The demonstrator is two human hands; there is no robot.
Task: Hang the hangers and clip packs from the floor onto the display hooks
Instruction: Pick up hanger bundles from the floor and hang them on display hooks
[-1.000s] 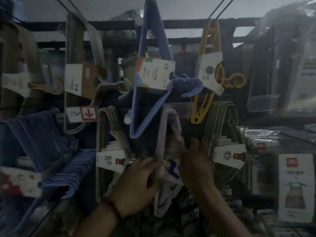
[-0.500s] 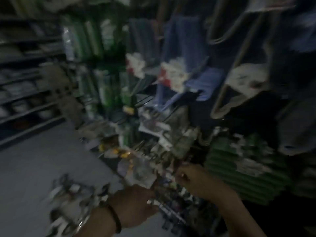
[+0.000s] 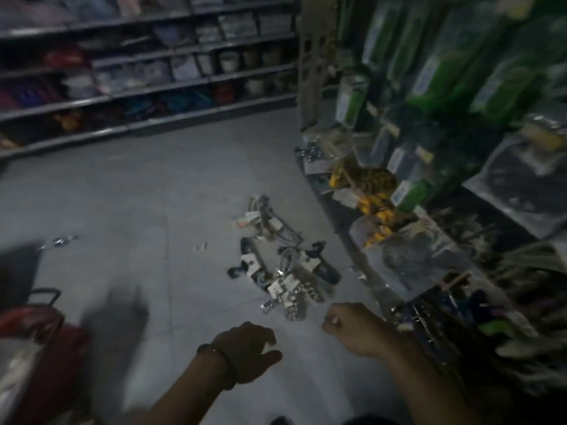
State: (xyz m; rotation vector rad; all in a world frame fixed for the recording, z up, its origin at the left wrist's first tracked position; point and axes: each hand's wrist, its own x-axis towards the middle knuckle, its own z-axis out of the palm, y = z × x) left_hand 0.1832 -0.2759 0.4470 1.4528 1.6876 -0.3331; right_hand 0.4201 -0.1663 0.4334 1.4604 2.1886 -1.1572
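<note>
Head: clip packs (image 3: 288,282) lie apart, beyond left grip (image 3: 245,348) and right grip (image 3: 349,326).

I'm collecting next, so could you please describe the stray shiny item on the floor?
On the grey floor, find the pile by the right-hand display. Far left of it lies the shiny item, alone, beyond the small pale scrap.

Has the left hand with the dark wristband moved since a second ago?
Yes. The left hand has come down off the display rack to hang over the grey floor, just short of the heap of carded clip packs.
</note>
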